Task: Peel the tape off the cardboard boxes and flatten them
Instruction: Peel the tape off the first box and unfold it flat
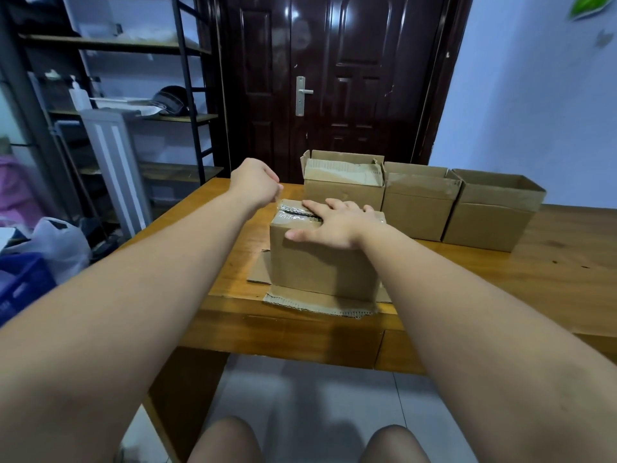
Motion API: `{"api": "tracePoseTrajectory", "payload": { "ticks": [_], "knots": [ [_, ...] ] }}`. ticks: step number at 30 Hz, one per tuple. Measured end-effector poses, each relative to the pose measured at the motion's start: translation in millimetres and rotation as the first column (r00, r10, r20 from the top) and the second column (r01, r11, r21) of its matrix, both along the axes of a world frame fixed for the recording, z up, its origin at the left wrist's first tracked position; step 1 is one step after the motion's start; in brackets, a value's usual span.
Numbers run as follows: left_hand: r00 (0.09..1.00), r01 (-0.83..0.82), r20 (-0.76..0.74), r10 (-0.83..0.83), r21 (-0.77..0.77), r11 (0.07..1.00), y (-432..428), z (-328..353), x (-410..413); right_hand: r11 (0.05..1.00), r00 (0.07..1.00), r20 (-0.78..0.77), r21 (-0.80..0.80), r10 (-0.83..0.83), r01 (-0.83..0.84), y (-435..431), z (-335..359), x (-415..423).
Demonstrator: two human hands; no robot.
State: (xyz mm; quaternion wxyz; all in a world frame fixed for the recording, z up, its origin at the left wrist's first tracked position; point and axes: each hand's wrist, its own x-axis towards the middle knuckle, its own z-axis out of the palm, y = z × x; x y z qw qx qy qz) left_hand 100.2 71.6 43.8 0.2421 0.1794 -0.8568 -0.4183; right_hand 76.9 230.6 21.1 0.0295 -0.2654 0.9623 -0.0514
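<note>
The cardboard box (320, 262) stands near the front edge of the wooden table (500, 279), with loose flaps (317, 300) splayed flat on the tabletop around its base. The right hand (337, 223) lies flat on the box's top, fingers straight and spread, reaching the seam where crinkled tape (293, 208) runs. The left hand (255, 183) is at the top's far left corner with its fingers curled; whether it pinches the tape's end cannot be told. Behind, three open boxes (417, 202) sit side by side in a row. Farther back are a dark door (334, 78) and, to the left, a metal shelf (117, 45).
</note>
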Motion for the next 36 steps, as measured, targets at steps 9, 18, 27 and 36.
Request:
{"api": "tracePoseTrajectory", "payload": {
  "ticks": [9,18,27,36],
  "knots": [
    [0.998,0.061,-0.04,-0.056,0.133,0.989,5.1,-5.8,5.4,0.997,0.997,0.06,-0.061,-0.045,0.049,-1.5,0.5,-5.9],
    [0.998,0.043,-0.04,-0.052,-0.204,0.978,20.9,-4.4,1.0,0.997,0.997,0.054,-0.056,-0.049,0.052,-0.7,1.1,-4.9],
    [0.966,0.248,-0.102,-0.239,0.08,0.966,41.8,-2.7,2.1,0.997,0.999,0.042,-0.071,-0.033,0.036,0.5,5.1,0.8],
    [0.915,0.403,-0.143,-0.377,0.276,0.873,31.8,-10.7,20.6,0.887,0.976,0.219,-0.452,0.005,0.097,0.8,-2.8,-21.8]
  ]
}}
